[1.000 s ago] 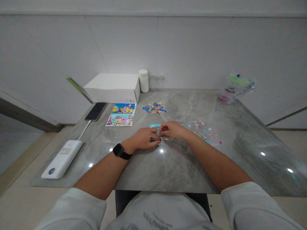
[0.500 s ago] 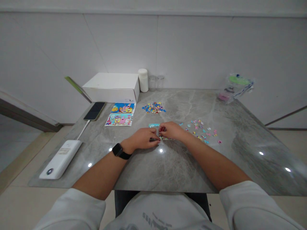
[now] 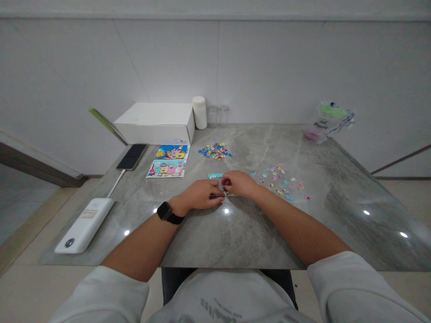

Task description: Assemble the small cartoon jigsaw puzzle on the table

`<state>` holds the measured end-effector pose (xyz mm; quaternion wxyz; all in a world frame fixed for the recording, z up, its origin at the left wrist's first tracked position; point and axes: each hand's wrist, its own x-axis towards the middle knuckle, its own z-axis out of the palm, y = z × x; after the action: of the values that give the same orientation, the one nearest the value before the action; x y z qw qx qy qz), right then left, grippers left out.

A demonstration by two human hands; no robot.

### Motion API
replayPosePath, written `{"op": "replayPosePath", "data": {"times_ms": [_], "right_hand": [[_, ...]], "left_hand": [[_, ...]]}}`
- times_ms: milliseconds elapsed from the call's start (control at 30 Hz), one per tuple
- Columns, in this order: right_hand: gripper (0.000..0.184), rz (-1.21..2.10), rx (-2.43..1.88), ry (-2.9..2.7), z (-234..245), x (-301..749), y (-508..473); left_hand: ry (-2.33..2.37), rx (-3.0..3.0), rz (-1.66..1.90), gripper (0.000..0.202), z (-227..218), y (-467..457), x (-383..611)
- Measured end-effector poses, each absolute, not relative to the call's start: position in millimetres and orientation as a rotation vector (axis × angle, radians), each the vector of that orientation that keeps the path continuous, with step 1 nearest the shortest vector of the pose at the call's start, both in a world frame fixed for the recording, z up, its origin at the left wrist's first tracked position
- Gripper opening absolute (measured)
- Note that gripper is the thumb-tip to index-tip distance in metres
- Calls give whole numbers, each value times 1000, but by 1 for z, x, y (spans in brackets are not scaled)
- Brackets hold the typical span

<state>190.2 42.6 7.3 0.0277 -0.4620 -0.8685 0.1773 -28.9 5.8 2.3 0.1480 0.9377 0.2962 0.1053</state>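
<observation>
My left hand (image 3: 201, 196) and my right hand (image 3: 237, 183) meet at the middle of the grey marble table (image 3: 242, 233), over a small partly built jigsaw (image 3: 215, 176). My right hand's fingers are pinched on a small reddish puzzle piece (image 3: 226, 182) held just above the jigsaw. My left hand is curled, fingertips pressed on the jigsaw's near edge beside a thin dark object (image 3: 215, 196). A black watch (image 3: 166, 211) is on my left wrist. Most of the jigsaw is hidden under my hands.
Loose pastel pieces (image 3: 282, 184) lie right of my hands, a heap of blue and yellow pieces (image 3: 214, 151) behind. Two cartoon picture cards (image 3: 167, 162), a phone (image 3: 132, 156), a white power bank (image 3: 85, 225), a white box (image 3: 156, 122), jars (image 3: 215, 115) and a plastic bag (image 3: 328, 121) stand around.
My hands stay at the jigsaw; my right hand has drawn slightly left, closer to my left. The view has drifted a little.
</observation>
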Motion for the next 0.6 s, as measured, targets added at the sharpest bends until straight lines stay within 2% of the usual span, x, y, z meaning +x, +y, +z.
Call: {"op": "replayPosePath", "data": {"times_ms": [267, 600], "right_hand": [[14, 469, -1422, -2597, 29, 201, 46], [18, 200, -1518, -2066, 117, 287, 45]], "left_hand": [[839, 2638, 315, 26, 6, 4, -28], [823, 2680, 402, 30, 7, 4, -27]]}}
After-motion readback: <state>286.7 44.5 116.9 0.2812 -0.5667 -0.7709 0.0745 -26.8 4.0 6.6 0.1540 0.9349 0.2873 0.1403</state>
